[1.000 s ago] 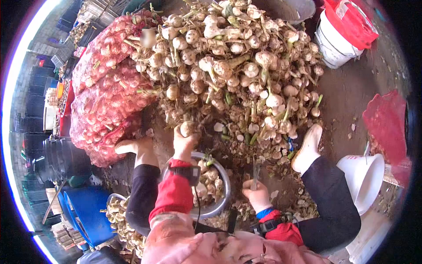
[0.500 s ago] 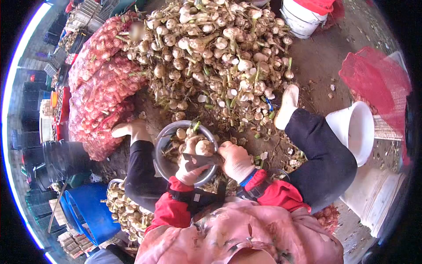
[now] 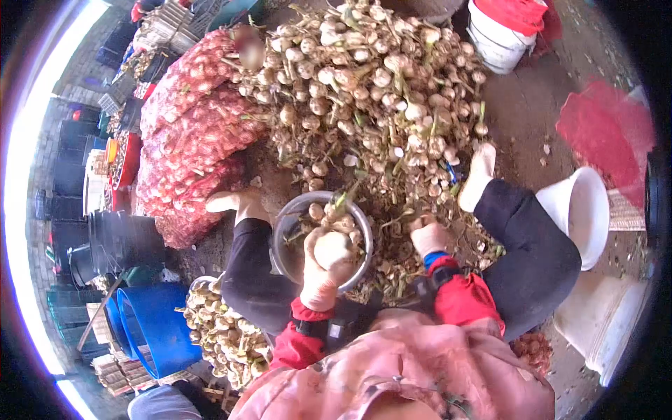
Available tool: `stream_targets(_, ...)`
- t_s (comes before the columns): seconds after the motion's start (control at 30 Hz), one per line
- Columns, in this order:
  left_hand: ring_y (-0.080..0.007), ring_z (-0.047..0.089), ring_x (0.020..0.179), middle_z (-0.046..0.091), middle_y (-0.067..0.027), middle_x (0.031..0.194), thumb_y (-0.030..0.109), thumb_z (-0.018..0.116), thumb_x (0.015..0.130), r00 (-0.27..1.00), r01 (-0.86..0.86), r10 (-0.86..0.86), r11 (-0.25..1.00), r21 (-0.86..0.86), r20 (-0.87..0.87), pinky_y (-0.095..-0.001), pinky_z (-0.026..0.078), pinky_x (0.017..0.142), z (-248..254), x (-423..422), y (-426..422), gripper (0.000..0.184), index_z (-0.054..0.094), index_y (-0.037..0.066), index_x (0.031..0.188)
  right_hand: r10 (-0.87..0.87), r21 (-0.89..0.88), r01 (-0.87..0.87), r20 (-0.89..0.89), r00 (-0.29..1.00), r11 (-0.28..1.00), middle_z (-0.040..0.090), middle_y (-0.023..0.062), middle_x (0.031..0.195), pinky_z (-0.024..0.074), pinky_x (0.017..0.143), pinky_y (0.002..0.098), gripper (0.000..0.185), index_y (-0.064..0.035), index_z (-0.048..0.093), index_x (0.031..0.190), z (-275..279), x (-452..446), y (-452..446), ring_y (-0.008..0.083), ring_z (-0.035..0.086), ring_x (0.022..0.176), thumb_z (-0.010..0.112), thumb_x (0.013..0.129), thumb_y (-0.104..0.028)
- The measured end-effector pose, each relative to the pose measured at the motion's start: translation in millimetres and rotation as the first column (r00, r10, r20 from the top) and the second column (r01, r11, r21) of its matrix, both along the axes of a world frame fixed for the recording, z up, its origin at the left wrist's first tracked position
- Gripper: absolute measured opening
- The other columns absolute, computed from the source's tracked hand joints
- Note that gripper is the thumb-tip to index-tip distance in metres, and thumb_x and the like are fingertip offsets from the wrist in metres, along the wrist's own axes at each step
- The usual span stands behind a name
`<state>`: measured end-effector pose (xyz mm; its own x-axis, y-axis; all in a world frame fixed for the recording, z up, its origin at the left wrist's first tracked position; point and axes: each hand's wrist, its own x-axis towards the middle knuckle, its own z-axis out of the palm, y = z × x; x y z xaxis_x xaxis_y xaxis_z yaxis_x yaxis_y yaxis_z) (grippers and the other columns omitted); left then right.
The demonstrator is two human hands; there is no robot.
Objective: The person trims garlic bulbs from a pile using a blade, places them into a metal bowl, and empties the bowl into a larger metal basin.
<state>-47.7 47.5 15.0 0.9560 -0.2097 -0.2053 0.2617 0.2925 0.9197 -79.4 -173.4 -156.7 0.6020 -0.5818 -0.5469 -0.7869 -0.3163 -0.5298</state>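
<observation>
My left hand is wrapped round a pale garlic bulb, over the near part of a grey basin that holds trimmed bulbs. To the right of the basin, my right hand has its fingers curled, low over scattered stems and peelings. Whatever it holds is too hard to make out. Beyond both hands lies a large heap of garlic with stalks.
Filled red mesh sacks lie at the left. A blue tub and a pile of bulbs are at the lower left. White buckets stand at the right, near a red net.
Since half a second ago, my right hand has moved away from the left, to the right, and the blade between them no longer shows. My left hand still holds a bulb by the basin.
</observation>
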Motion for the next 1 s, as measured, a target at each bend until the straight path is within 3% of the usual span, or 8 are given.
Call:
stream_targets(0.1,-0.0231,0.058,0.104,0.059,-0.0093,0.116,0.037,0.062,0.091,0.997,-0.022,0.022,1.000,-0.012,-0.070,-0.0434,0.049,0.093,-33,24,15,0.046,0.055,0.007,0.125,0.126,-0.016,-0.154,0.659,0.741,0.988,0.065,0.0151,0.091,0.0516,0.078,0.0401,0.020,-0.0068,0.064,0.093,35,4,31,0.0359,0.063,0.087,0.072,0.078,-0.016)
stream_targets(0.2,-0.0294,0.055,0.119,0.057,-0.0097,0.132,0.045,0.063,0.089,0.966,-0.188,0.079,0.868,-0.461,-0.244,-0.0489,0.044,0.101,-43,21,12,0.050,0.056,0.013,0.127,0.218,-0.020,-0.322,0.776,0.592,0.946,0.063,0.0106,0.093,0.0511,0.077,0.0393,0.021,-0.0091,0.065,0.089,67,4,56,0.0323,0.063,0.088,0.072,0.071,-0.004)
stream_targets(0.37,-0.0316,0.055,0.119,0.057,-0.0117,0.132,0.049,0.064,0.086,0.950,-0.234,0.132,0.900,-0.367,-0.282,-0.0494,0.042,0.104,-23,13,-16,0.057,0.056,0.013,0.129,0.049,0.176,-0.370,0.850,0.525,0.912,0.063,0.0115,0.094,0.0496,0.072,0.0379,0.021,-0.0071,0.066,0.089,88,14,70,0.0320,0.061,0.084,0.071,0.069,-0.001)
stream_targets(0.5,-0.0334,0.054,0.120,0.056,-0.0128,0.132,0.049,0.064,0.086,0.936,-0.256,0.027,0.735,-0.628,-0.351,-0.0507,0.041,0.106,-33,11,-22,0.059,0.054,0.013,0.132,0.193,0.206,-0.354,0.545,0.816,0.912,0.066,0.0177,0.084,0.0499,0.075,0.0422,0.017,-0.0043,0.067,0.092,55,17,56,0.0378,0.062,0.081,0.064,0.080,-0.016)
stream_targets(0.7,-0.0257,0.057,0.115,0.058,-0.0151,0.126,0.033,0.068,0.087,0.948,-0.051,0.064,0.997,0.051,-0.312,-0.0410,0.047,0.099,-17,36,42,0.061,0.048,0.004,0.136,-0.205,0.555,0.026,0.262,0.943,0.831,0.069,0.0043,0.078,0.0505,0.072,0.0308,0.011,-0.0084,0.068,0.082,-23,-4,36,0.0176,0.064,0.076,0.068,0.072,-0.009)
stream_targets(0.8,-0.0198,0.054,0.117,0.060,-0.0109,0.123,0.017,0.078,0.079,0.984,0.032,0.119,0.618,0.786,-0.134,-0.0336,0.046,0.099,-48,87,119,0.081,0.035,0.004,0.146,-0.203,0.531,0.026,0.279,0.939,0.847,0.066,0.0021,0.075,0.0495,0.071,0.0285,0.014,-0.0086,0.068,0.082,-3,6,36,0.0122,0.062,0.074,0.069,0.069,-0.005)
stream_targets(0.87,-0.0181,0.055,0.113,0.059,-0.0112,0.125,0.017,0.078,0.080,0.963,0.179,-0.013,0.774,0.608,-0.268,-0.0329,0.047,0.097,-19,138,135,0.077,0.038,0.002,0.144,-0.213,0.554,0.059,0.218,0.952,0.831,0.066,0.0014,0.074,0.0493,0.071,0.0280,0.014,-0.0085,0.068,0.082,10,6,35,0.0121,0.062,0.073,0.069,0.069,-0.005)
stream_targets(1.0,-0.0178,0.065,0.100,0.069,-0.0168,0.110,0.028,0.069,0.088,0.413,0.635,-0.728,-0.200,0.746,-0.547,-0.0324,0.050,0.091,42,249,102,0.049,0.058,-0.001,0.126,-0.311,0.707,0.183,0.054,0.949,0.683,0.065,-0.0027,0.074,0.0482,0.066,0.0259,0.016,-0.0083,0.068,0.085,21,8,30,0.0081,0.059,0.070,0.072,0.072,-0.001)
